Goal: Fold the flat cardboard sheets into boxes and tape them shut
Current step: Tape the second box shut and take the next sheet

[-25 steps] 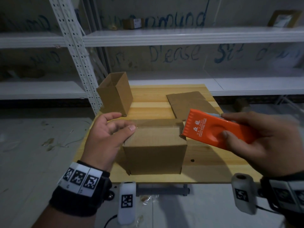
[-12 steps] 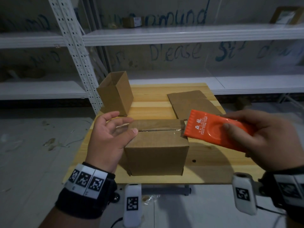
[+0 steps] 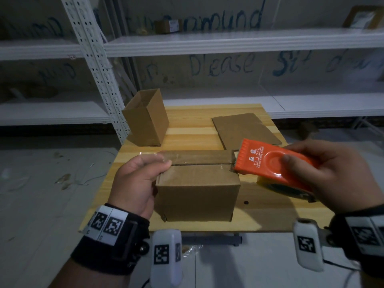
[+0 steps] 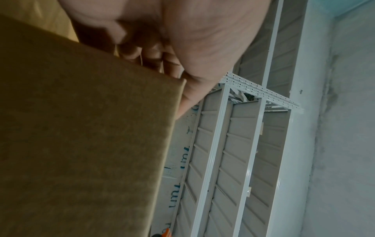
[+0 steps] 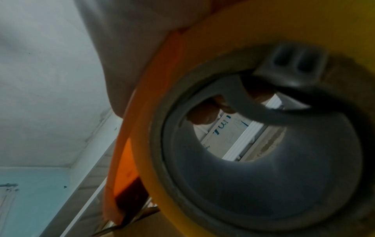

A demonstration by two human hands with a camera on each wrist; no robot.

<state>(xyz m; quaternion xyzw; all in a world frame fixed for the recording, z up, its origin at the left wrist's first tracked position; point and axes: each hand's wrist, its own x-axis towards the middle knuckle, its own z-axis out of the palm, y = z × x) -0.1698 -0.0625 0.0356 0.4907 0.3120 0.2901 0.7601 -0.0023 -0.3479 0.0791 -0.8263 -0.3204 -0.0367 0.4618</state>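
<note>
A closed cardboard box [image 3: 197, 196] stands near the front of the wooden table [image 3: 187, 138]. Clear tape [image 3: 197, 157] stretches across its top from left edge to right edge. My left hand [image 3: 141, 175] pinches the tape's free end at the box's upper left corner; the left wrist view shows the box side [image 4: 81, 136] and curled fingers [image 4: 172, 67]. My right hand [image 3: 330, 175] grips the orange tape dispenser [image 3: 270, 161] at the box's right edge, its toothed end on the tape. The right wrist view shows the dispenser's roll core [image 5: 253, 144].
An open-topped box [image 3: 147, 117] stands at the table's back left, a flat cardboard sheet [image 3: 245, 129] lies at the back right. White metal shelving [image 3: 207, 40] runs behind the table, with an upright post [image 3: 97, 65] at the left.
My left hand has gone from hovering open at the box's left corner to pinching the tape end. The tape now spans the box top, and the dispenser has shifted slightly right.
</note>
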